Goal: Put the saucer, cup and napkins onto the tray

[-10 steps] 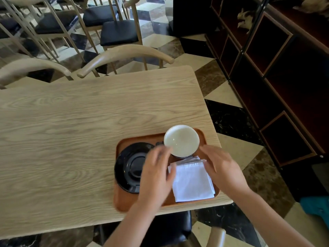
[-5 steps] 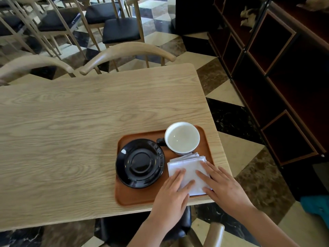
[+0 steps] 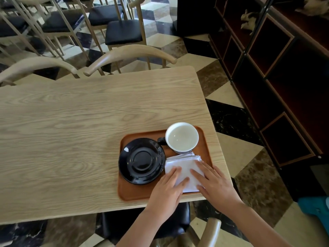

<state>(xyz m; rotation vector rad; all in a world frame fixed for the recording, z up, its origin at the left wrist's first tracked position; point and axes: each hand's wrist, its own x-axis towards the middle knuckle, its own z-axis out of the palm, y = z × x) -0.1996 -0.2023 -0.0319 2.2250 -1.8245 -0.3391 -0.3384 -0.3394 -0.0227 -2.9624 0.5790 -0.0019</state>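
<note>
— Both hands have slid back along the napkins since a second ago, when the left hand (image 3: 167,190) hid part of the saucer.

— How do they sit now?

— Flat and spread wide, gripping nothing. Left hand's fingers lie on the napkins' (image 3: 184,165) near left part; the right hand (image 3: 214,183) presses the near right part.

— Where is the stack?

— In the tray's (image 3: 132,194) near right corner, touching the cup's base.

— And the rest?

— Cup (image 3: 181,137) stands upright at the tray's far right corner, handle pointing left. Saucer (image 3: 141,160) fills the left side, its rim beside the napkins. Tray lies at the table's (image 3: 71,125) near right corner.
</note>
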